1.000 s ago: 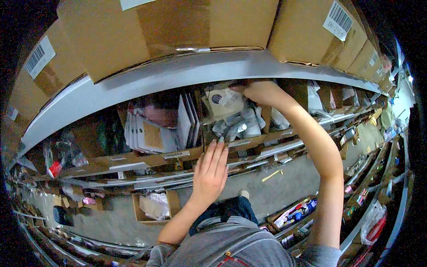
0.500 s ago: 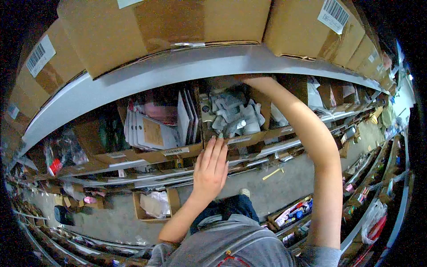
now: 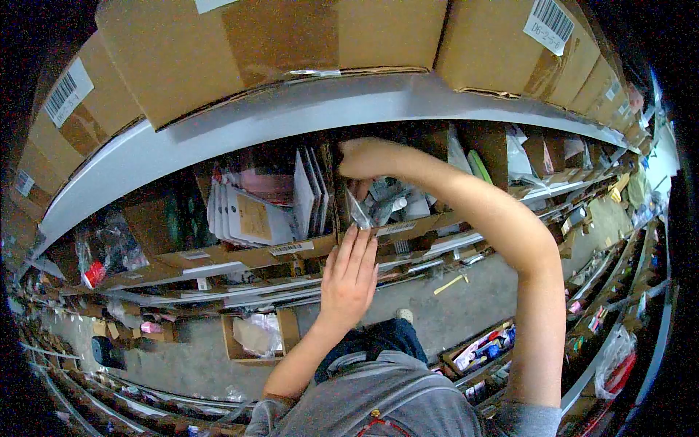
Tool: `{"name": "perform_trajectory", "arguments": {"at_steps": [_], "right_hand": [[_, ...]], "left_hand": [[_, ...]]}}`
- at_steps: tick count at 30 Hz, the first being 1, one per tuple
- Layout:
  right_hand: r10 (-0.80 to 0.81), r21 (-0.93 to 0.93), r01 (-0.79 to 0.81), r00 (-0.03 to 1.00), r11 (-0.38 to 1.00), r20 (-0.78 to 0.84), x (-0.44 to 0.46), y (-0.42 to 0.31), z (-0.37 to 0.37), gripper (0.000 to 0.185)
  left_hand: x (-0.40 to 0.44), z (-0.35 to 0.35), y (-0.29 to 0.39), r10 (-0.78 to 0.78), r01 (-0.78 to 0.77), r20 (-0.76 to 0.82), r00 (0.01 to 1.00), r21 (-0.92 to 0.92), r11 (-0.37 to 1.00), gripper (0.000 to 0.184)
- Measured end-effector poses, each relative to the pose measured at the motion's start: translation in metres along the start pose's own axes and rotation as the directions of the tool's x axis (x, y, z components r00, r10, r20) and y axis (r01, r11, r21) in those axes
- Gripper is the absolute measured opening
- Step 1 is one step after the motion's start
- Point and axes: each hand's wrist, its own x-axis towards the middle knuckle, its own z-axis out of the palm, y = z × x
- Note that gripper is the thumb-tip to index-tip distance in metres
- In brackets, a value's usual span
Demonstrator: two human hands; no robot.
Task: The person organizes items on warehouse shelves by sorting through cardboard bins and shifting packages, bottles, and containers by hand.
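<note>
My left hand lies with its fingers stretched out, the tips touching the front edge of an open cardboard bin on the shelf. Inside that bin are several grey and clear plastic-wrapped pieces. My right hand reaches into the bin from the right, bent at the wrist with its fingers curled down. A clear plastic bag stands up below those fingers, which seem to pinch its top. What is inside the bag cannot be made out, and part of the right hand's fingers is hidden.
A neighbouring bin at the left holds white flat packages. Large cardboard boxes with barcode labels stand on the grey shelf beam above. An open box with plastic-wrapped contents is on the floor behind me.
My right hand has moved left and down, from the back of the bin to its left side, and the clear bag now stands up beneath it. My left hand stays on the bin's edge.
</note>
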Motion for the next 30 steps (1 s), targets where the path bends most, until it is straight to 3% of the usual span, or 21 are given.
{"name": "perform_trajectory", "arguments": {"at_steps": [1, 2, 3, 4, 7, 8, 9, 10, 11, 12, 13, 14, 15, 16, 17, 19, 22, 30], "right_hand": [[0.001, 0.001, -0.001, 1.000, 1.000, 0.000, 0.001, 0.008, 0.003, 0.016], [-0.276, -0.390, 0.210, 0.954, 0.896, -0.121, 0.003, 0.022, 0.008, 0.016], [-0.553, -0.733, 0.304, 0.825, 0.609, -0.116, 0.002, 0.025, 0.010, 0.016], [-0.551, -0.734, 0.303, 0.826, 0.608, -0.116, 0.004, 0.026, 0.013, 0.016], [-0.478, -0.726, 0.462, 0.854, 0.509, 0.208, 0.004, 0.020, 0.029, 0.023], [-0.594, -0.703, 0.529, 0.783, 0.476, 0.187, 0.010, 0.030, 0.041, 0.027], [-0.594, -0.702, 0.528, 0.783, 0.477, 0.185, 0.005, 0.029, 0.036, 0.027], [-0.304, -0.132, 0.321, 0.944, 0.938, 0.130, -0.005, 0.025, 0.028, 0.030], [-0.007, 0.475, -0.136, 0.958, 0.869, 0.287, -0.015, 0.021, 0.020, 0.033], [-0.036, 0.503, -0.151, 0.939, 0.851, 0.342, -0.017, 0.021, 0.007, 0.034], [0.022, 0.427, -0.169, 0.944, 0.888, 0.329, -0.011, 0.024, 0.000, 0.033], [-0.131, 0.142, 0.096, 0.956, 0.985, 0.261, -0.003, 0.033, -0.008, 0.031], [-0.280, -0.191, 0.315, 0.942, 0.930, 0.187, 0.005, 0.041, -0.016, 0.030], [-0.393, -0.412, 0.369, 0.919, 0.833, 0.029, 0.010, 0.045, -0.021, 0.030], [-0.428, -0.503, 0.335, 0.900, 0.796, -0.078, 0.016, 0.047, -0.021, 0.030], [-0.326, -0.485, 0.220, 0.934, 0.846, -0.146, 0.033, 0.051, -0.015, 0.030], [-0.157, -0.459, 0.097, 0.983, 0.883, -0.094, 0.062, 0.057, 0.002, 0.029], [-0.002, -0.409, 0.019, 0.999, 0.913, 0.043, 0.092, 0.057, 0.022, 0.029]], "left_hand": [[0.000, -0.001, 0.000, 0.001, -0.001, 0.001, 1.000, -0.001, 1.000, 0.050], [0.001, -0.002, 0.000, 0.009, -0.010, 0.013, 1.000, 0.010, 1.000, 0.050], [0.002, -0.003, 0.000, 0.017, -0.018, 0.024, 1.000, 0.020, 1.000, 0.050], [0.002, -0.005, 0.000, 0.018, -0.018, 0.023, 1.000, 0.018, 1.000, 0.050], [0.004, -0.009, 0.001, 0.025, -0.026, 0.041, 0.999, 0.026, 0.999, 0.050], [0.004, -0.011, 0.000, 0.035, -0.037, 0.042, 0.998, 0.027, 0.999, 0.050], [0.004, -0.012, 0.000, 0.044, -0.045, 0.041, 0.998, 0.027, 0.999, 0.049], [0.004, -0.012, -0.001, 0.044, -0.045, 0.043, 0.998, 0.025, 0.999, 0.049], [0.004, -0.013, -0.002, 0.057, -0.058, 0.042, 0.997, 0.022, 0.998, 0.048], [0.005, -0.014, -0.002, 0.071, -0.072, 0.037, 0.997, 0.019, 0.997, 0.047], [0.007, -0.014, -0.002, 0.072, -0.073, 0.037, 0.997, 0.017, 0.997, 0.047], [0.008, -0.014, -0.002, 0.078, -0.078, 0.007, 0.997, 0.019, 0.997, 0.047], [0.010, -0.014, -0.001, 0.085, -0.084, -0.024, 0.996, 0.021, 0.996, 0.046], [0.012, -0.015, -0.001, 0.087, -0.087, -0.023, 0.996, 0.021, 0.996, 0.046], [0.015, -0.015, 0.001, 0.087, -0.084, -0.045, 0.995, 0.073, 0.994, 0.047], [0.023, -0.018, 0.004, 0.096, -0.087, -0.063, 0.993, 0.125, 0.988, 0.047], [0.036, -0.020, 0.006, 0.030, -0.028, -0.006, 1.000, 0.240, 0.970, 0.048], [0.035, -0.007, 0.002, 0.009, -0.009, 0.000, 1.000, 0.313, 0.950, 0.047]]}}
